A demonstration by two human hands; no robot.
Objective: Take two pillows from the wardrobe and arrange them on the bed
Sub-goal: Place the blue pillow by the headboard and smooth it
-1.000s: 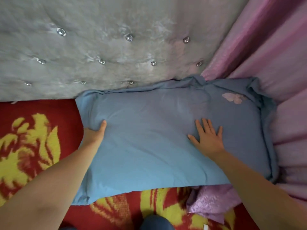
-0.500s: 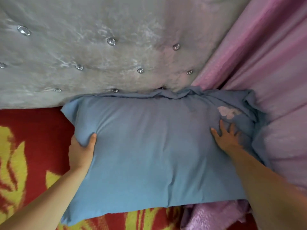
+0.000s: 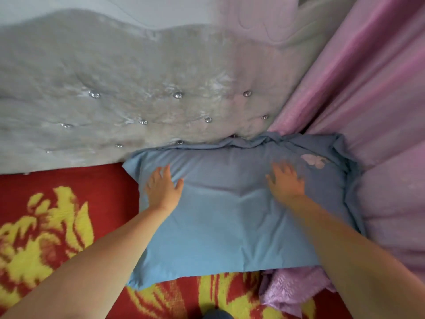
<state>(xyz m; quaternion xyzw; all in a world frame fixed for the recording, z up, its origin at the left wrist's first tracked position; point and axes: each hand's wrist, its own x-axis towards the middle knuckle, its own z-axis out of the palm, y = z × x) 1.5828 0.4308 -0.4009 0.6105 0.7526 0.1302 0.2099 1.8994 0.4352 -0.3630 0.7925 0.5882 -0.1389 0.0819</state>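
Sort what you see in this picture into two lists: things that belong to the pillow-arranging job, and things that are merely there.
Part of the job:
- blue pillow
- left hand, flat on it
- right hand, flat on it
- red and yellow bed cover

Merely there:
- tufted grey headboard
- pink curtain
- crumpled lilac cloth

headboard behind, curtain right, blanket open left

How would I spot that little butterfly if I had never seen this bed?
Start at the grey buttoned headboard and drop to the blue pillow lying against it. Go to the pillow's far corner by the pink curtain, just beyond the right hand. The butterfly is the only pale pink patch on plain blue.
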